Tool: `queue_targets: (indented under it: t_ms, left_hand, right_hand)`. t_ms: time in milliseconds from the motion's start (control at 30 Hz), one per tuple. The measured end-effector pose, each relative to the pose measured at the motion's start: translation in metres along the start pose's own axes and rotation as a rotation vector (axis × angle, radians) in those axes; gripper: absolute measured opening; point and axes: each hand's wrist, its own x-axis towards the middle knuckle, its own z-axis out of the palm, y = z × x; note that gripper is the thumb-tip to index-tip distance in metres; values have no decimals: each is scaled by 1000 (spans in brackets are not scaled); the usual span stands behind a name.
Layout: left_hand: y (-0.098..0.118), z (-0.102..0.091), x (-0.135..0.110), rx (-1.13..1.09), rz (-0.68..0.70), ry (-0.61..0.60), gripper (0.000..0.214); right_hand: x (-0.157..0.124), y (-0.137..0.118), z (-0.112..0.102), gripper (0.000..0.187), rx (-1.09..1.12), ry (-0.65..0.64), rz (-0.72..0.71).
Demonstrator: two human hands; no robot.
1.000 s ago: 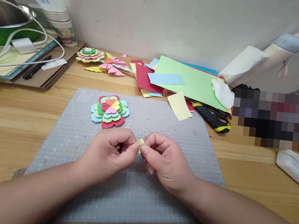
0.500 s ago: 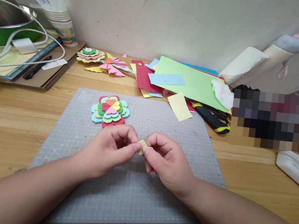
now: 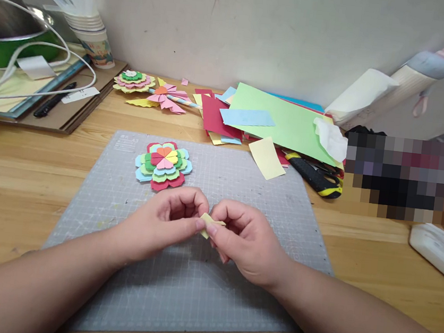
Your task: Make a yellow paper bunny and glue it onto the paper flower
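Observation:
A small folded piece of pale yellow paper (image 3: 207, 222) is pinched between both hands above the grey cutting mat (image 3: 143, 296). My left hand (image 3: 172, 217) is closed on its left edge, thumb in front and fingers curled behind. From the other side, my right hand (image 3: 246, 239) grips it between thumb and forefinger; part of the paper is hidden by the fingers. Just beyond my left hand lies a layered paper flower (image 3: 164, 164) of red, green, blue, yellow and pink petals, flat on the mat.
Behind the mat lie coloured paper sheets (image 3: 291, 123), a loose yellow sheet (image 3: 267, 158) and a black-yellow cutter-like tool (image 3: 313, 176). Finished paper flowers (image 3: 166, 96) lie at the back. Stacked paper cups (image 3: 95, 45) and cardboard (image 3: 66, 122) stand at left. A blurred block covers the right.
Both hands have shifted slightly, and the yellow paper has come a little lower and turned, with a flap now showing toward the right. It stays pinched in both hands.

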Motion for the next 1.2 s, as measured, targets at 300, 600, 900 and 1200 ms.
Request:
queue_targets:
  t_ms: [300,600,900,1200]
  left_hand:
    - [-7,-5,2,-101,-125,-1,21]
    - [-7,-2,-1,-192,26,33,22]
    - [-8,-1,3,-247,-67,94,22]
    - [-1,0,-1,109,-40,23,29]
  right_hand:
    - [-1,1,2,25,-164,67,-89]
    - [-1,0,4,25,-135,50,-108]
    - [2,6,-4,23,88,54,-7]
    - [4,13,-6,24,226,56,30]
